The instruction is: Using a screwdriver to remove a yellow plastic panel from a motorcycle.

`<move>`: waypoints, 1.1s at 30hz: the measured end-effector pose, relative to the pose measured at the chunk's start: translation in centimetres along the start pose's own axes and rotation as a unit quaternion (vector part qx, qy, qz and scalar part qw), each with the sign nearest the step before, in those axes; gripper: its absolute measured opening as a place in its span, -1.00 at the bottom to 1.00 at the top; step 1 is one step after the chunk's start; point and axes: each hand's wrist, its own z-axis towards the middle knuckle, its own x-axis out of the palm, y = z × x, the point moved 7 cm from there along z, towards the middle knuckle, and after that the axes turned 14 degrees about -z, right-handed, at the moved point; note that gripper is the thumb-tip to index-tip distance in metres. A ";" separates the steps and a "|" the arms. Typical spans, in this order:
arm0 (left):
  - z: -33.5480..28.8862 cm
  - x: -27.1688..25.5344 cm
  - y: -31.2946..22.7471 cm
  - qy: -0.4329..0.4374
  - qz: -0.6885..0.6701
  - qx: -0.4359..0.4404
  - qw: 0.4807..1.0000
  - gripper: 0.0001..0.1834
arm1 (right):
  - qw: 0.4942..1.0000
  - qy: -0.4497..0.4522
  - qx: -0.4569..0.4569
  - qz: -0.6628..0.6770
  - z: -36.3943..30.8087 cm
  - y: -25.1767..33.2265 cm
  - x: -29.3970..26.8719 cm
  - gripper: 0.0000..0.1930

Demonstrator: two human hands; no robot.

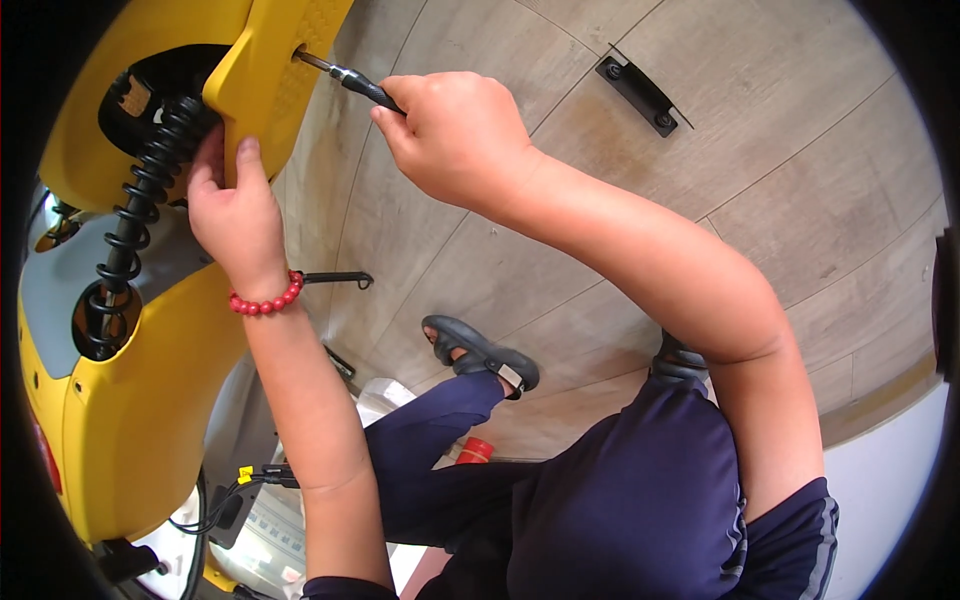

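Your right hand [455, 135], fingers wrapped round the screwdriver [345, 75], drives into the yellow panel [265, 75] your left hand [235, 205] pinches; a tilted shaft could slip towards that thumb.

Two hands show, the left hand [232, 215] and the right hand [455, 135]; one screwdriver [350, 78]; one yellow panel [275, 70]; one coiled black cable [140, 200]. One red bead bracelet [266, 302]; two sandals [480, 355]; one black bracket [640, 92] on the floor [800, 150].

Wood-look floor [800, 130], black bracket [640, 92], perhaps hook tool [338, 278]
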 end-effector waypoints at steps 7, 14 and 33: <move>-5.3 5.1 -1.0 0.047 -0.116 -0.054 0.991 -0.70 | 0.993 -0.034 -0.038 -0.108 0.2 -0.1 -0.7 -0.86; -2.4 9.2 1.0 0.053 -0.382 -0.223 0.895 -0.73 | 0.966 -0.081 -0.118 -0.216 0.0 1.1 -1.4 -0.88; -2.3 10.7 1.1 0.083 -0.557 -0.307 0.767 -0.74 | 0.826 0.290 0.184 0.446 -2.3 -1.9 0.5 -0.72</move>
